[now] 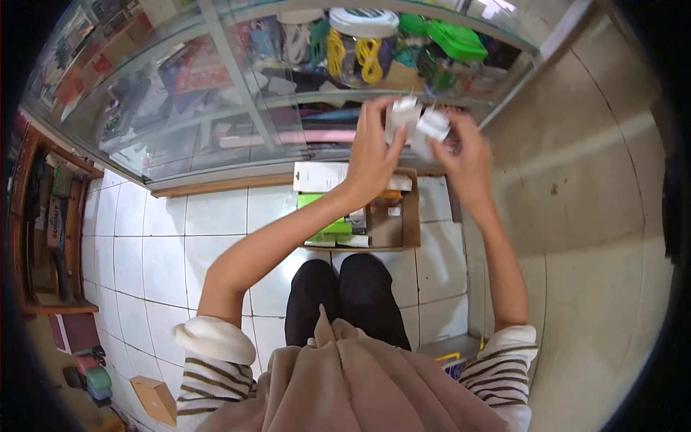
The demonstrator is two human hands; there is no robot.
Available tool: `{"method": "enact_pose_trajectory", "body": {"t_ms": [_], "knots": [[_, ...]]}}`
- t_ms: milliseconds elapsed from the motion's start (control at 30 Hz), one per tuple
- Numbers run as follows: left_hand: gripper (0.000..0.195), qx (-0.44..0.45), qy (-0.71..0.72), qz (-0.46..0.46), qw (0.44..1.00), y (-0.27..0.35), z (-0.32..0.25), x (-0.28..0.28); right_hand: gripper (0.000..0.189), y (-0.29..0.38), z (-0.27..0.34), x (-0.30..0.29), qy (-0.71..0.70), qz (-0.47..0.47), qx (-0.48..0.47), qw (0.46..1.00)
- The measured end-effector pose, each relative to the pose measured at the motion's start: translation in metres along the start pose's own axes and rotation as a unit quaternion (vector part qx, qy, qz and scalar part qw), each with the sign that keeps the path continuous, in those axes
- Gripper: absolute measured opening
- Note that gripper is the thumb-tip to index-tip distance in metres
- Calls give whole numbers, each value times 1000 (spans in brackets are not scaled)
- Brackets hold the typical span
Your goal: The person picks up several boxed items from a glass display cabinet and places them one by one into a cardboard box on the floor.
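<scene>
My left hand (372, 151) grips a small white box (402, 114) between thumb and fingers. Beside it, my right hand (468, 156) holds a second small white box (433, 127); both are blurred, and what is in them cannot be told. The two boxes are raised in front of the lower shelf of a glass display case (334, 97). Below my hands an open cardboard box (411, 216) stands on the tiled floor, holding green and white packages (324, 213), partly behind my left forearm.
A lidded clear jar with yellow cables (356, 54) and a green plastic container (458, 40) stand in the case. A wall (583, 162) rises at the right. A wooden shelf unit (27, 227) is at the left, with a small brown carton (154, 400) on the floor nearer me.
</scene>
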State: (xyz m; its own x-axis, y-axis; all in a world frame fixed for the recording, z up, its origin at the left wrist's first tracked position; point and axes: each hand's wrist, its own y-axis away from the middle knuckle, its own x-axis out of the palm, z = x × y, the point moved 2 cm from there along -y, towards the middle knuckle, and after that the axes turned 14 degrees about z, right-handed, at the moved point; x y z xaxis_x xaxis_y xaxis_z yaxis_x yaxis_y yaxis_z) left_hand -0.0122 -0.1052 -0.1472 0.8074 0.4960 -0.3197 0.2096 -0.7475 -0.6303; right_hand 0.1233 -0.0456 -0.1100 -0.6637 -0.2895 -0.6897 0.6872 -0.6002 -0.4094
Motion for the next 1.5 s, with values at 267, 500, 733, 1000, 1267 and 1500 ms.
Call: {"method": "enact_pose_trajectory", "body": {"t_ms": [267,500,733,1000,1267,1500], "knots": [[40,-175,-72,322,928,120,109,79,28,131,-139,120,49,173,116,977],[33,-127,-301,502,801,144,170,130,23,151,-199,192,88,253,162,950],[18,-139,-359,544,746,145,200,170,29,137,-218,212,22,221,208,953],[11,-104,-365,466,799,160,205,162,29,145,-239,221,105,283,168,938],[10,-139,-362,552,739,156,213,166,22,147,-235,235,99,252,215,938],[12,-186,-296,543,764,123,166,139,20,154,-244,226,60,216,187,956]]}}
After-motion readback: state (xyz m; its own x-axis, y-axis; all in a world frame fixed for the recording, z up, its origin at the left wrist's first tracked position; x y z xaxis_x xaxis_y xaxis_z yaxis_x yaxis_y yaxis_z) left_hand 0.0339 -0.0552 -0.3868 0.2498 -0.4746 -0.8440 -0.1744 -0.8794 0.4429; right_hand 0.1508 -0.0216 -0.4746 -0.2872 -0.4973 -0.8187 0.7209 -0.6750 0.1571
